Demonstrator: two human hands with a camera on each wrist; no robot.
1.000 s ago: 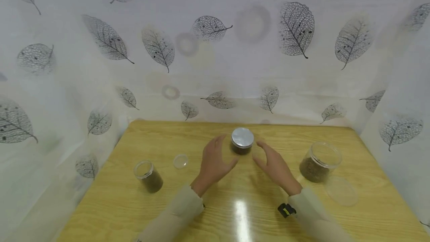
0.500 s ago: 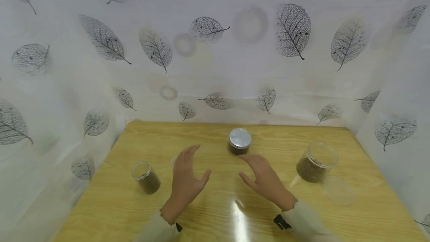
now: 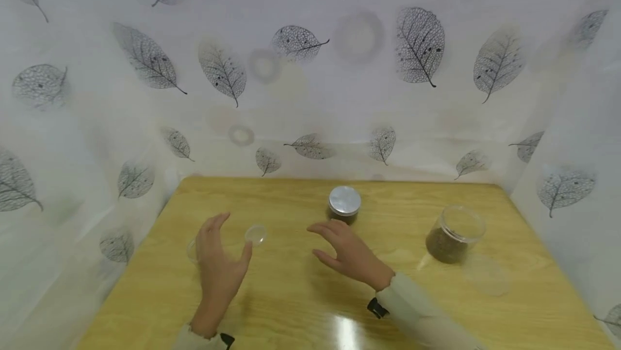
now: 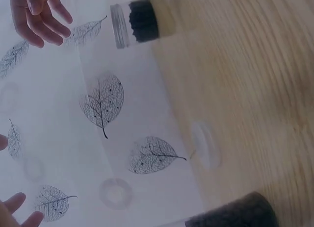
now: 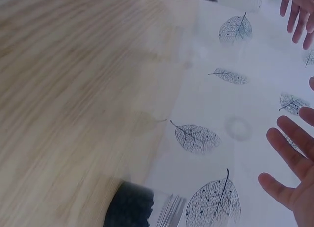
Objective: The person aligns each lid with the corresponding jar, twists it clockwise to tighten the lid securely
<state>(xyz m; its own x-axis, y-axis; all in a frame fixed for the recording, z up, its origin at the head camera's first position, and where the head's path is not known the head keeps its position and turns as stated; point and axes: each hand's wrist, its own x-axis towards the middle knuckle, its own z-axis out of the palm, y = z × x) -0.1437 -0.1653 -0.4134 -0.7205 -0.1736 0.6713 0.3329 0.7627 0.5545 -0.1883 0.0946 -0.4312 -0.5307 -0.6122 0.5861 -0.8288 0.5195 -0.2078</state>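
Observation:
My left hand (image 3: pixel 220 269) hovers with its fingers apart over the left side of the table, covering most of a clear jar (image 3: pixel 192 251) whose rim alone peeks out. Beside its thumb lies a small round clear lid (image 3: pixel 259 233). Dark contents fill the nearby jar (image 4: pixel 238 214) at the bottom of the left wrist view. My right hand (image 3: pixel 351 253), thumb and fingers spread and holding nothing, is in front of a jar with a silver lid (image 3: pixel 345 199). Its fingers also show in the right wrist view, where a jar with dark contents (image 5: pixel 130 205) stands below.
On the right of the wooden table (image 3: pixel 301 307) stands a larger, uncovered clear jar (image 3: pixel 447 242), partly filled with dark grains. A big translucent disc (image 3: pixel 487 275) lies flat beside it. Leaf-patterned white sheeting (image 3: pixel 310 102) encloses the back and sides.
Both hands have moved left, away from the silver-lidded jar. The left hand has travelled farther and now blocks the left jar from view. The jars and lids stay in place.

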